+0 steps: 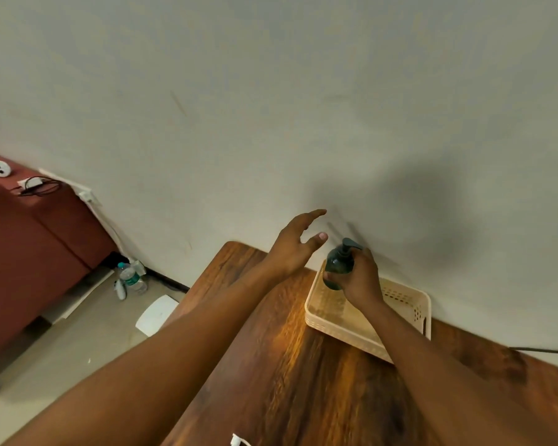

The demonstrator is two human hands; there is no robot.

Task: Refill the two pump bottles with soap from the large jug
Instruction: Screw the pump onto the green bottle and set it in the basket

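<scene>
My right hand (361, 281) grips a dark green pump bottle (338, 263) around its body, holding it upright over the far left corner of a cream plastic basket (409, 304). The black pump head points to the right, toward the wall. My left hand (295, 244) hovers just left of the bottle with fingers spread, holding nothing and not touching it. No second pump bottle and no large jug are in view.
The basket sits on a brown wooden table (271, 365) pushed against a pale wall. A dark cable (545, 350) runs along the table's far right edge. Left of the table, on the floor, stand a water bottle (131, 278) and a white sheet (157, 313), beside a red-covered surface (29, 246).
</scene>
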